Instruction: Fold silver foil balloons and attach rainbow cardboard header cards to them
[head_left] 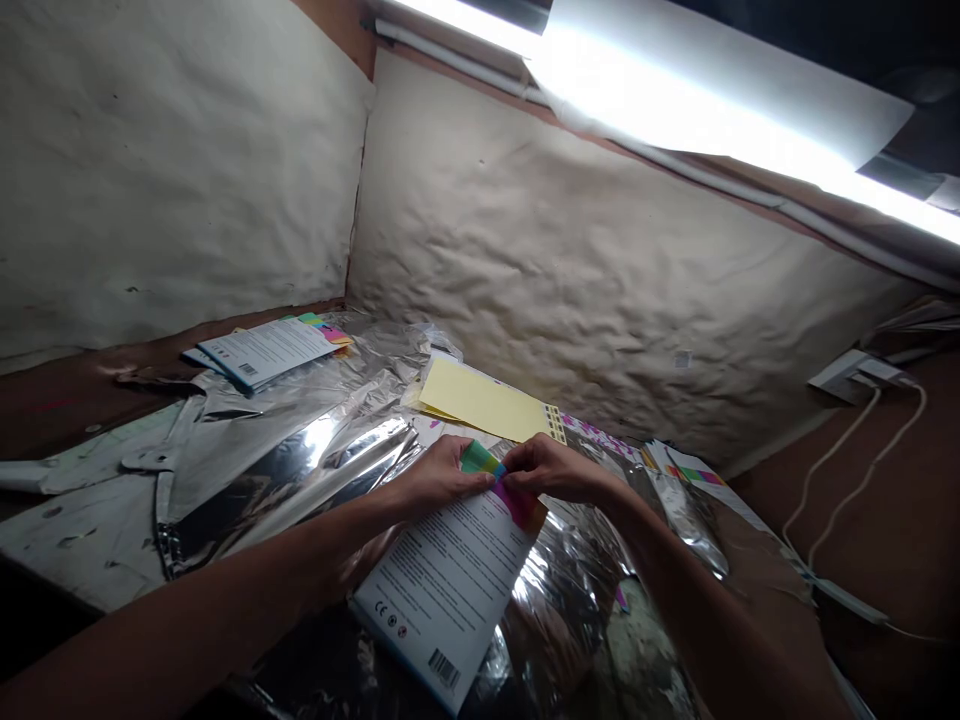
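Observation:
My left hand (442, 478) and my right hand (553, 472) meet over a white printed card packet (442, 600), which has small text and a barcode near its lower corner. Both hands pinch a strip of rainbow-coloured sticky tabs (480, 460) at the packet's top end, where green shows above my fingers and pink and orange below. Just beyond my fingertips lies a pale yellow sheet (480, 400) with a perforated, tabbed edge. Under all of this is crumpled silver foil (300, 470).
A second printed packet (266, 352) with coloured tabs lies at the far left. A white sheet with a rainbow strip (694, 477) lies to the right. Brown wooden surface, a wall socket (847, 375) with white cables, and a bright tube light (675, 90) surround the foil.

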